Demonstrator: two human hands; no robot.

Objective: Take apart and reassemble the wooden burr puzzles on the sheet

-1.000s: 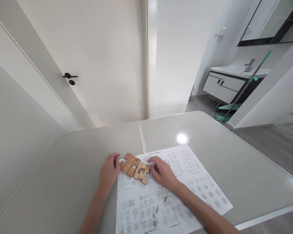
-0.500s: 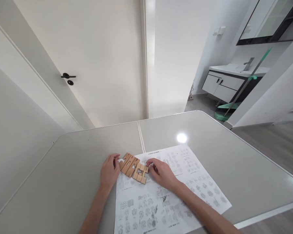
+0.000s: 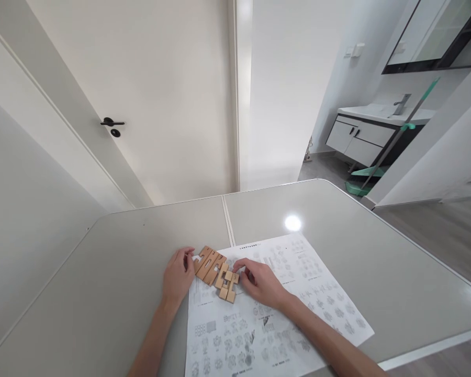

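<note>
A row of flat brown wooden puzzle pieces (image 3: 209, 265) with cut-out notches lies by the paper's upper left edge; the numbers 1, 2 and 3 can be made out on them. Against its right side is a cluster of paler wooden pieces (image 3: 226, 283) around a small gap. At the row's left end rests my left hand (image 3: 177, 278), thumb and forefinger apart, with the thumb near the end piece. My right hand (image 3: 262, 283) is beside the pale cluster, its bent forefinger reaching to the upper right piece and the thumb held apart from it. Neither hand grips a piece.
Beneath the pieces and my right forearm lies a large white sheet (image 3: 298, 283) printed with small grey diagrams. The grey folding table (image 3: 133, 293) has a seam across it. Beyond its far edge are a door (image 3: 172, 104) and a washbasin cabinet (image 3: 357, 139).
The pale pieces have shifted slightly: their lower part sits nearer to me and the cluster is less even. My right forefinger has moved a little along its upper right side. My left hand stays put.
</note>
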